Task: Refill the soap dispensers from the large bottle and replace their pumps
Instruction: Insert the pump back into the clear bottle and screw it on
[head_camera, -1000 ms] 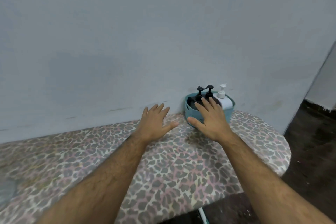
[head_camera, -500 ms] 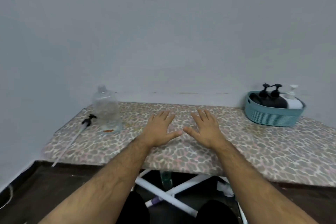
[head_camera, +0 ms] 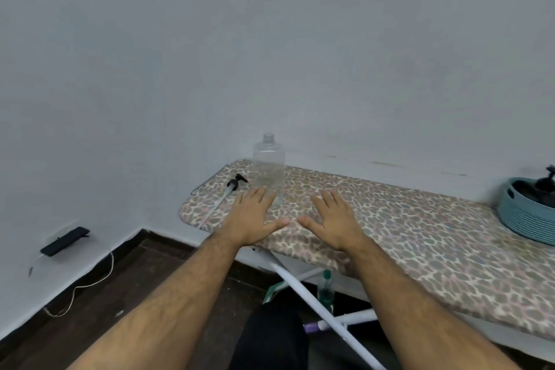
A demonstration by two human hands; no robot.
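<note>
A large clear bottle (head_camera: pixel 268 167) stands uncapped and upright at the left end of the leopard-print board (head_camera: pixel 420 231). Its black pump with a long white tube (head_camera: pixel 223 197) lies on the board just left of it. My left hand (head_camera: pixel 255 218) is spread flat, fingers straight, its fingertips just in front of the bottle's base. My right hand (head_camera: pixel 335 221) is spread flat beside it, holding nothing. At the far right edge a teal basket (head_camera: pixel 524 213) holds a black dispenser (head_camera: pixel 546 182), cut off by the frame.
The board stands against a pale wall. White metal legs (head_camera: pixel 306 291) and a green bottle (head_camera: pixel 326 290) are under it. On the dark floor at left lie a black device (head_camera: pixel 64 241) and a white cable (head_camera: pixel 87 285).
The view has swung left, away from the basket towards the clear bottle. Both hands stay flat and open; they left the basket and now hover near the bottle.
</note>
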